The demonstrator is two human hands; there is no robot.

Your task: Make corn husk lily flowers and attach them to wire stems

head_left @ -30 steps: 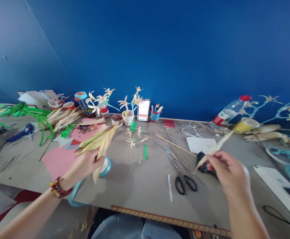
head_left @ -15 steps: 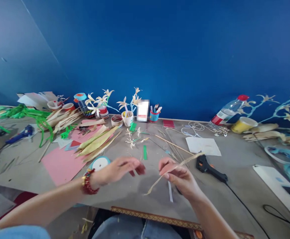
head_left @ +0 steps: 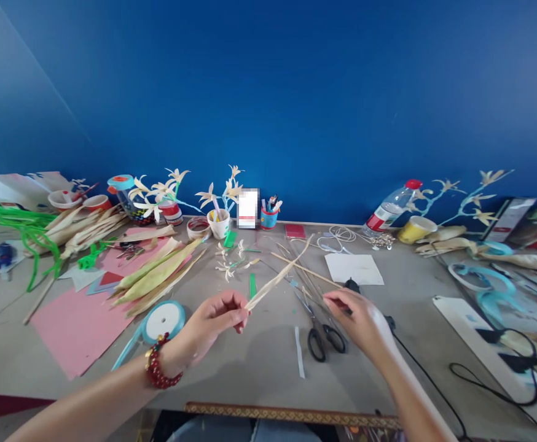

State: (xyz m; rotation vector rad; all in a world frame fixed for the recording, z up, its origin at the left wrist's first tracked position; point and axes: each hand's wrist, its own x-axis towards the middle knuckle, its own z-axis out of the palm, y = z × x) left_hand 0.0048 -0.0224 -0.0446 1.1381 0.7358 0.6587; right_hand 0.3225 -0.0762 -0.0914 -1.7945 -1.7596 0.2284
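Observation:
My left hand (head_left: 222, 312) pinches one end of a long, pale dried corn husk strip (head_left: 278, 277), which slants up and to the right above the table. My right hand (head_left: 363, 316) hovers to the right of it, fingers loosely bent and slightly apart, with nothing visible in them. Just left of and below that hand lie black-handled scissors (head_left: 317, 344), blades pointing away. A black glue gun (head_left: 352, 285) is mostly hidden behind my right hand. Between my hands, a narrow white strip (head_left: 299, 352) lies on the table.
A blue ribbon spool (head_left: 163, 320), pink paper (head_left: 72, 328) and corn husks (head_left: 158, 279) lie at left. Husk flowers stand in a white cup (head_left: 218, 224) at the back. A bottle (head_left: 391, 212), a yellow cup (head_left: 416, 229) and a white board (head_left: 469, 337) are at right; a black cord (head_left: 427, 374) crosses there.
The husk strip has passed from my right hand to my left. My right hand has moved right, uncovering the scissors. The view has turned slightly right.

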